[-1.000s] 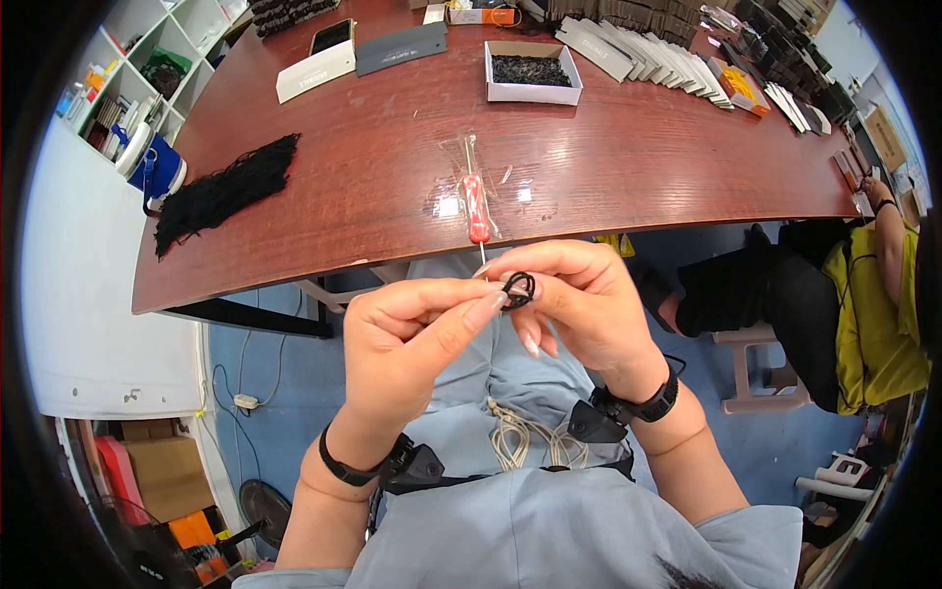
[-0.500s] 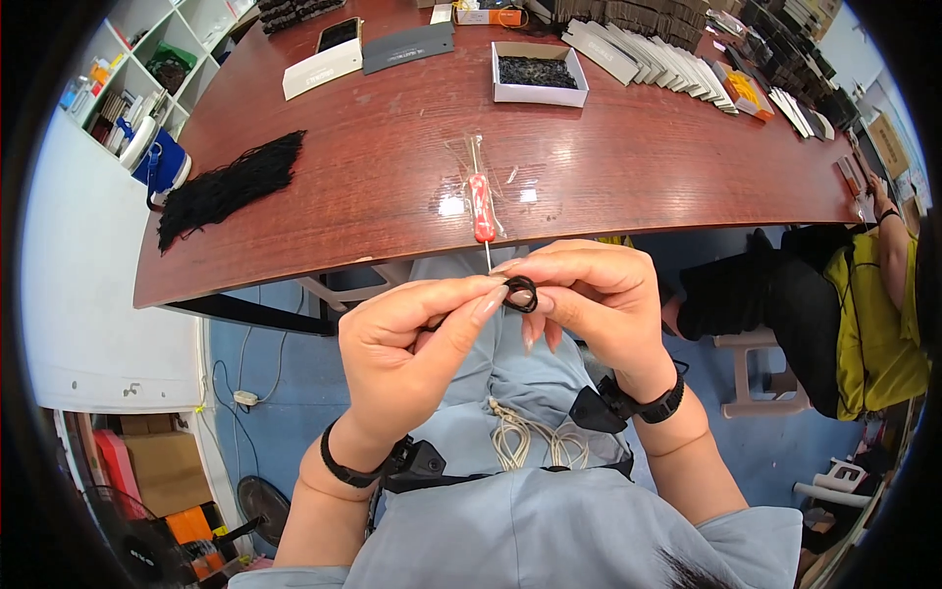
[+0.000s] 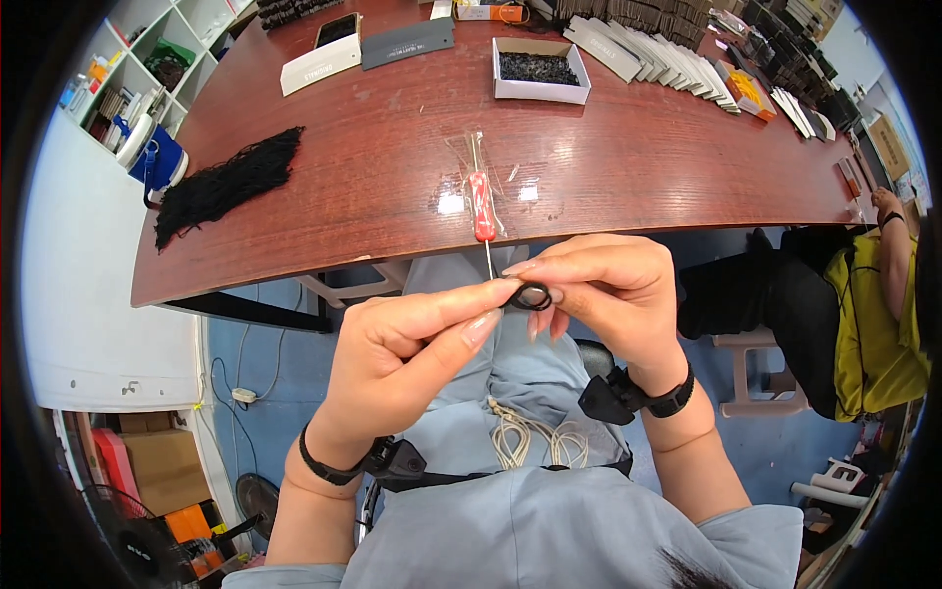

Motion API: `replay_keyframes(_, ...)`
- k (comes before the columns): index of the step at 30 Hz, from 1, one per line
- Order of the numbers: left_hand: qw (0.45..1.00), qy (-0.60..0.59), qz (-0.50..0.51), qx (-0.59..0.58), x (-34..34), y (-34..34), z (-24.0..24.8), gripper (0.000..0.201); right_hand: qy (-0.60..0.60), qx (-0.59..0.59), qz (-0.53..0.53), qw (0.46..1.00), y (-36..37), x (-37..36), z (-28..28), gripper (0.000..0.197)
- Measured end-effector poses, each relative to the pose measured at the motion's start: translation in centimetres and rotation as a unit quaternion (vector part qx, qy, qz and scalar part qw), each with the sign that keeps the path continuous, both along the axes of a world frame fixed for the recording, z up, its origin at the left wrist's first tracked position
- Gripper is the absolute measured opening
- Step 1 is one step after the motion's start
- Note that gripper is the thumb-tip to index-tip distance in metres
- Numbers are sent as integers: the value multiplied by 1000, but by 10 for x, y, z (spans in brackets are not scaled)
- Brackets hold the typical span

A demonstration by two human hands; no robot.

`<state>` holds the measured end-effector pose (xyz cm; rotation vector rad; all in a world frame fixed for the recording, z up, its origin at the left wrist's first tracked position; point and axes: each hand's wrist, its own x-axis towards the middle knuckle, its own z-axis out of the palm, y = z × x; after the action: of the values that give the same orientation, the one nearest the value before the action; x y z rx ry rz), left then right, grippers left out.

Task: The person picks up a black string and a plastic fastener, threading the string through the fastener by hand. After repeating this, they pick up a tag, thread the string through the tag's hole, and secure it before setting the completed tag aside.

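Observation:
A small coil of black cord (image 3: 535, 307), wound into rings, is pinched between my two hands just in front of the table edge. My left hand (image 3: 397, 348) closes thumb and index finger on its left side. On its right side, my right hand (image 3: 623, 294) grips it between thumb and fingertips. A red-handled tool (image 3: 482, 206) lies beyond my hands under clear tape on the table, its thin metal shaft sticking out past the edge toward my fingers. The shaft's tip is hidden near my fingertips.
The red-brown table (image 3: 373, 187) carries a bundle of black cords (image 3: 231, 182) at left and a white box (image 3: 540, 91) of small black pieces. White and grey cards (image 3: 407, 46), a phone (image 3: 339, 31) and stacked tags lie farther back. At right sits another person (image 3: 873, 324).
Both hands have shifted a little apart, my right hand slightly up and to the right. The cord rings have moved slightly right and down, still held by both.

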<state>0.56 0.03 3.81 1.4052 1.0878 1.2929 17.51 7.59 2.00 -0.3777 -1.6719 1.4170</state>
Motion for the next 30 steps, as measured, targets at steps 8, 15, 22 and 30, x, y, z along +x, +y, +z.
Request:
replay_keyframes(8,985,-45,-98,-132,-9,-2,15,35,-14,1,15,1000,2,4,1,21)
replay_keyframes(15,975,-20,-165,-147,-17,-6,14,45,-16,-11,28,999,1,6,1,21)
replay_keyframes(22,958,24,-222,-178,-26,-7,16,52,-9,-27,48,998,0,7,2,19)
replay_keyframes(30,957,-12,-164,-240,-18,-1,21,51,-4,-303,142,943,0,1,-5,25)
